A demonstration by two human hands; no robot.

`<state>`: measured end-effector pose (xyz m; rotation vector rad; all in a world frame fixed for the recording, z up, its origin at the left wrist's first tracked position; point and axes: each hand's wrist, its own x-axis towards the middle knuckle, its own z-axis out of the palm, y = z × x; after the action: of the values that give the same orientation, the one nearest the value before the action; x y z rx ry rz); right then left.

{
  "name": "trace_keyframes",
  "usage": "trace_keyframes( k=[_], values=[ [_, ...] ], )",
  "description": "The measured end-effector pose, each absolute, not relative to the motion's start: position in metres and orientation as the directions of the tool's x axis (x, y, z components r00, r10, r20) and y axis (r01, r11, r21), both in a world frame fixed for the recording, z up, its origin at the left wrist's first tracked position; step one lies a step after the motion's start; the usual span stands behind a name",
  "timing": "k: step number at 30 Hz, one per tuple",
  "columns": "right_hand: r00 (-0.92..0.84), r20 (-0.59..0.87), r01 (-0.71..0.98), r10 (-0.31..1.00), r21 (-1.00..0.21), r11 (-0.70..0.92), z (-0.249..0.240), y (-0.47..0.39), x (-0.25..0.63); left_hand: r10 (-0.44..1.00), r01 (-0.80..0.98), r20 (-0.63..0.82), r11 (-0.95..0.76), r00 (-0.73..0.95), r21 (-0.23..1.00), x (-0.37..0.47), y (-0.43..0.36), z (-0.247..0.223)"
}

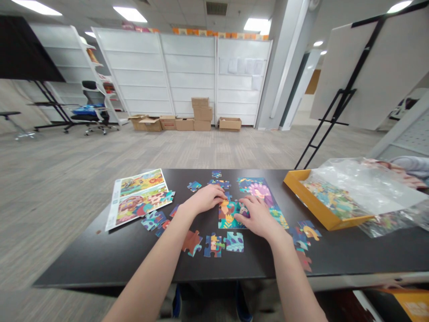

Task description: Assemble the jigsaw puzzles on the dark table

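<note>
A partly joined jigsaw puzzle (229, 221) lies on the black table, showing a purple peacock-like figure, a rabbit and yellow plants. My left hand (208, 197) is at its upper left edge, fingers and thumb closed on a puzzle piece (228, 196) that they mostly hide. Over the middle of the picture rests my right hand (256, 215), fingers apart, thumb beside the rabbit. Close to the near edge of the puzzle are a leaf-patterned piece (234, 242) and a piece with a yellow figure (213, 245). Several blue pieces (194, 186) lie beyond my left hand.
A printed picture sheet (140, 197) lies at the left, with loose pieces (153, 220) against it. At the right, a yellow box (311, 203) holds many pieces under clear plastic (365, 188). More loose pieces (309, 230) sit between box and puzzle. The table's front edge (201, 281) is near me.
</note>
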<state>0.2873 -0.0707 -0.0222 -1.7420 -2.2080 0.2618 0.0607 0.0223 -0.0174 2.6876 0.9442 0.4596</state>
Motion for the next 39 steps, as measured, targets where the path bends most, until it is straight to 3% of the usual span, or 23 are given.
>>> trace_keyframes(
  k=[10,17,23,27,39],
  values=[
    [-0.261,0.168,0.89,0.951,-0.339,0.305,-0.022,-0.07,0.281,0.635,0.572,0.183,-0.763,0.75,0.302,0.062,0.027,-0.018],
    [-0.293,0.207,0.867,0.933,-0.353,0.351,-0.025,-0.07,0.275,0.786,0.765,0.355,-0.599,0.506,0.238,0.039,0.049,-0.024],
    [-0.304,0.27,0.838,0.914,-0.381,0.391,-0.028,-0.069,0.274,0.771,0.748,0.312,-0.626,0.554,0.22,0.047,0.051,-0.042],
    [-0.303,0.324,0.81,0.896,-0.408,0.422,-0.029,-0.068,0.275,0.813,0.795,0.31,-0.566,0.494,0.217,0.05,0.048,-0.045],
    [-0.323,0.292,0.777,0.9,-0.461,0.428,-0.024,-0.07,0.275,0.736,0.677,0.347,-0.675,0.582,0.295,0.048,0.067,-0.05]
  ],
)
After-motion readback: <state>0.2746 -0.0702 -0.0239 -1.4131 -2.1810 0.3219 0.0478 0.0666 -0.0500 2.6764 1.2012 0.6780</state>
